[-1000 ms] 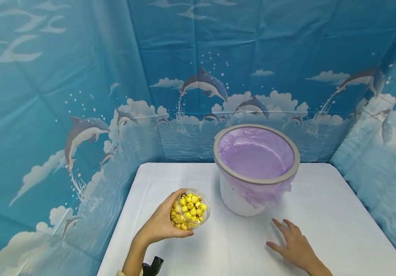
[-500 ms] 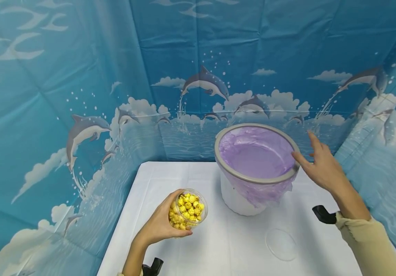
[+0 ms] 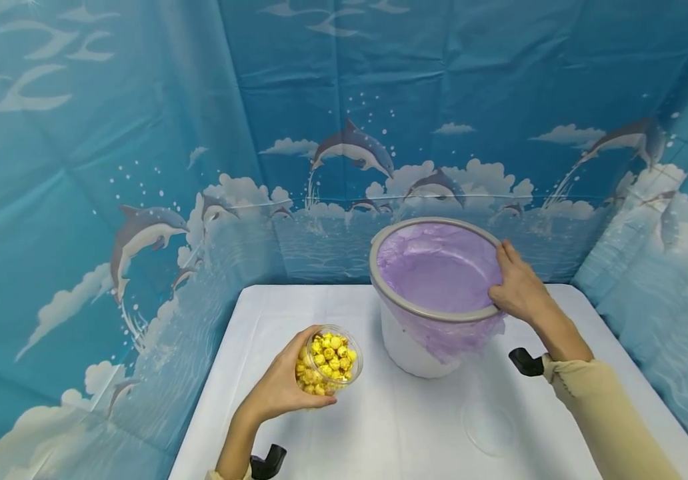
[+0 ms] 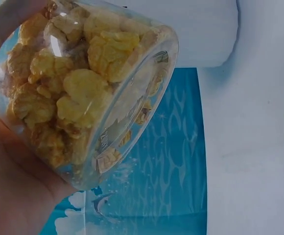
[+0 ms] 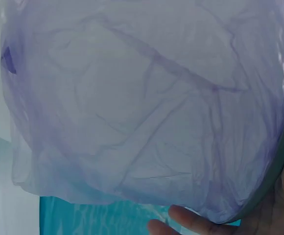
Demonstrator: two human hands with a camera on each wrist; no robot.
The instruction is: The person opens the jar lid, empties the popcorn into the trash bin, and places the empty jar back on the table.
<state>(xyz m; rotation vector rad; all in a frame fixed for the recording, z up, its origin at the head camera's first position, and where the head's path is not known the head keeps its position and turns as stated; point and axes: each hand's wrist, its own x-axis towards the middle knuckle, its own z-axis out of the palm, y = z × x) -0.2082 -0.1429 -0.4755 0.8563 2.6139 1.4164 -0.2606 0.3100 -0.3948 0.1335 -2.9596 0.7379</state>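
Note:
My left hand (image 3: 287, 383) grips a clear plastic jar (image 3: 330, 362) of yellow popcorn (image 3: 333, 357), held above the table and tilted with its uncovered mouth up. In the left wrist view the jar's base (image 4: 132, 112) faces the camera, and popcorn fills its side. My right hand (image 3: 521, 287) holds the right side of the grey rim (image 3: 434, 315) of a white trash can (image 3: 410, 343). A purple bag (image 3: 440, 273) lines the can and folds out over the rim. The right wrist view has the bag's hanging edge (image 5: 132, 122) close up, with fingers (image 5: 196, 221) below it.
A clear round lid (image 3: 489, 429) lies flat on the white-covered table (image 3: 404, 433), in front of the can. Blue dolphin-print sheets (image 3: 344, 187) hang behind the table and along both sides.
My right hand has left the clear lid on the table, risen to the right of the trash can, and taken hold of its rim. The left hand with the jar has stayed nearly still.

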